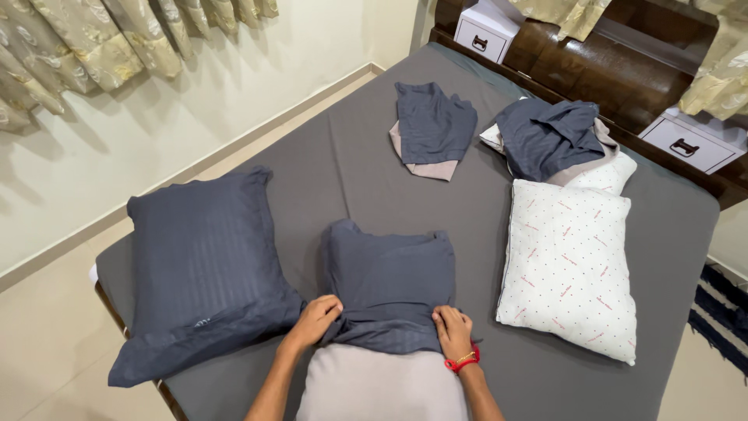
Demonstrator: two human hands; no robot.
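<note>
- Grey-blue pillowcase [387,284], half drawn over pale pillow [382,386]; long axis runs away from me, mid-bed [351,156].
- My left hand [314,321] and right hand [453,331] each grip its bunched open edge, equally near.
- Covered pillow [199,265] left; white dotted pillow [569,265] right.

Home bedroom: bed [374,156], pillows [567,265], curtains [117,39].

arms: bare (no sleeves) | right wrist: red band [462,362], thin bracelet

Three pillows [202,269], two loose dark pillowcases [432,125], two white bedside drawers [481,33], one bed [358,171].
</note>
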